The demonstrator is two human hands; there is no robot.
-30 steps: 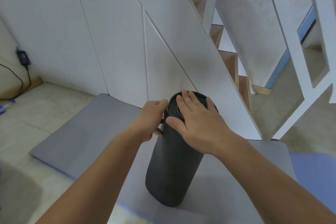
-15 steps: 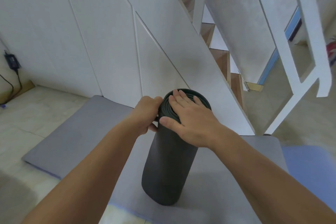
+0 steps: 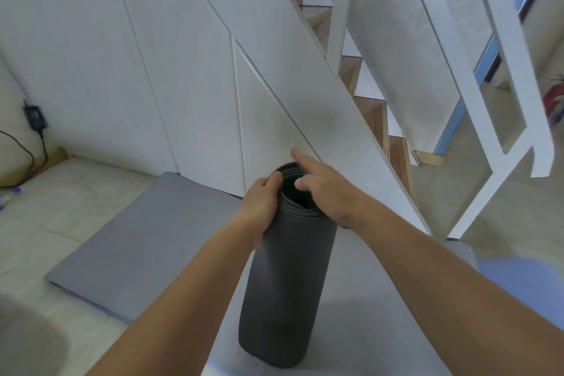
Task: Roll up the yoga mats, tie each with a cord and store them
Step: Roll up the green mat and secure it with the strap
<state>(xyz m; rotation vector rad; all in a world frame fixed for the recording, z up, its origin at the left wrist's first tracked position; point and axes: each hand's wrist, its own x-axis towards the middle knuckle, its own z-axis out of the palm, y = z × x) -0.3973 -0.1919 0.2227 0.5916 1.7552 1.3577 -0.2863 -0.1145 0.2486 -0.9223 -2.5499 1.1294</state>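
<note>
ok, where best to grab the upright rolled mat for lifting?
Wrap the rolled mat round its upper body from the side, just below the rim, as the left hand does. It stands upright on the grey mat, smooth-sided; the layered top edge looks loose, so pinching there may unwind it.

1. No text, label, brand, number or sign can be read anywhere in the view.
2. The rolled dark mat (image 3: pixel 283 284) shows only a plain surface on the side facing the camera.
3. The black adapter (image 3: pixel 36 117) on the wall at far left is too small and blurred to tell whether it carries any print.
4. The red object (image 3: pixel 554 98) at the right edge is too blurred to read.
</note>
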